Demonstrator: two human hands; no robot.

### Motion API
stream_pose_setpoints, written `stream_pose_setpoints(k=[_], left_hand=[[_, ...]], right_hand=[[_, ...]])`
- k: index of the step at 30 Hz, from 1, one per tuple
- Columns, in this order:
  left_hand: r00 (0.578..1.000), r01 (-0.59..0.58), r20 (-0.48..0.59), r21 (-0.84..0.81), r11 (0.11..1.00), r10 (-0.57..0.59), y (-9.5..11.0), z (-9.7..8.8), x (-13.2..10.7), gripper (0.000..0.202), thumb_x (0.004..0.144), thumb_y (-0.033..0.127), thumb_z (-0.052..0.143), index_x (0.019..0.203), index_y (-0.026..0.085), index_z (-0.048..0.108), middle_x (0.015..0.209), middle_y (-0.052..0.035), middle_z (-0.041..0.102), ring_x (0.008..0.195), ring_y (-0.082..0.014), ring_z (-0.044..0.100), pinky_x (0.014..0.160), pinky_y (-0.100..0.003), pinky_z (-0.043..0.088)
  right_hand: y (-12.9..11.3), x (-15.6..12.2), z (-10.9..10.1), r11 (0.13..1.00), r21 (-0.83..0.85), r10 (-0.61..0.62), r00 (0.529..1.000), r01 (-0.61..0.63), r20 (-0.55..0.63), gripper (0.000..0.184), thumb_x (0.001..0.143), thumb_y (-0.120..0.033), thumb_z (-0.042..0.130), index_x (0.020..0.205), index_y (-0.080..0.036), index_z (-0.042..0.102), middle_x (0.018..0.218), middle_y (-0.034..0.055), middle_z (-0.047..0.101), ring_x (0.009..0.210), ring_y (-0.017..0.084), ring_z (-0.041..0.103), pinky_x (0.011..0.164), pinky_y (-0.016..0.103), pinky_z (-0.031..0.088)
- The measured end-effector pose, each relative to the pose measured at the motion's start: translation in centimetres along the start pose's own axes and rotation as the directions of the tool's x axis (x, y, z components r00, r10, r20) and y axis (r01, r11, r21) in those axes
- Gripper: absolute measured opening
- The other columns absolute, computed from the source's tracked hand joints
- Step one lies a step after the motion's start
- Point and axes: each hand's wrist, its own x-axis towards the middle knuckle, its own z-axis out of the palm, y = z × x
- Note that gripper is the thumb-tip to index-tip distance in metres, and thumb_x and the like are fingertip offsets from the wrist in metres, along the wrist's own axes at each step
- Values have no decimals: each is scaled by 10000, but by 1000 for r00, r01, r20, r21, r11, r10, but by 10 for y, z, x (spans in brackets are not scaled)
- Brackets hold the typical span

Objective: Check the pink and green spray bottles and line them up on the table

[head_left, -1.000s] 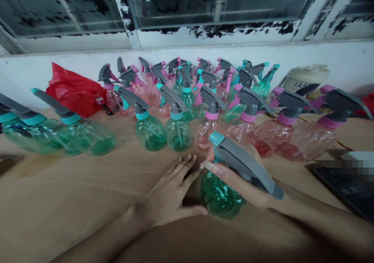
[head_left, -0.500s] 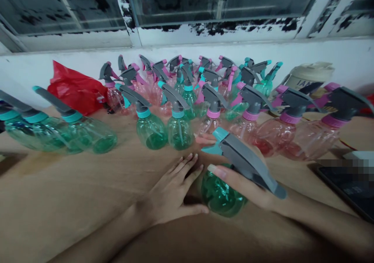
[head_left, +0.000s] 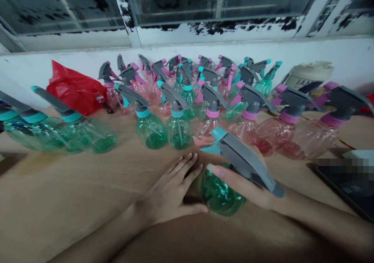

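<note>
Green plastic shows in the bottle [head_left: 223,198] at the table's [head_left: 73,200] near side. The right hand [head_left: 248,187] is closed around its neck, under the grey sprayer [head_left: 248,157]. The left hand [head_left: 172,193] lies palm down just beside it, unclenched, holding nothing. Behind stand 2 green bottles [head_left: 150,132] and 4 pink bottles [head_left: 276,134]; a phone [head_left: 347,189] lies at right.

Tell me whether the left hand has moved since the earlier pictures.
No: the left hand keeps its place on the table, judged against the red bag.
</note>
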Motion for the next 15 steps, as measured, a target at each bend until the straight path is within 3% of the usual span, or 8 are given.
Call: stream_pose_setpoints(k=[10, 15], left_hand=[[1000, 15, 16, -29, 999, -15, 0, 3, -1, 898, 826, 725, 449, 1443, 93, 287, 1508, -225, 254, 1411, -334, 160, 1123, -504, 230], [999, 20, 35, -67, 998, -18, 0, 2, -1, 901, 825, 726, 450, 1463, 122, 250, 1519, -206, 239, 1412, -337, 151, 1128, -512, 211]], right_hand=[[-1, -1, -1, 1000, 4, 5, 1000, -5, 10, 295, 785, -243, 656, 1077, -245, 615, 863, 9, 691, 753, 177, 669, 706, 321, 553], [1, 0, 0, 1000, 11, 11, 1000, -11, 18, 267, 797, -214, 655, 1059, -245, 610, 932, 6, 690, 811, 166, 671, 744, 312, 547]])
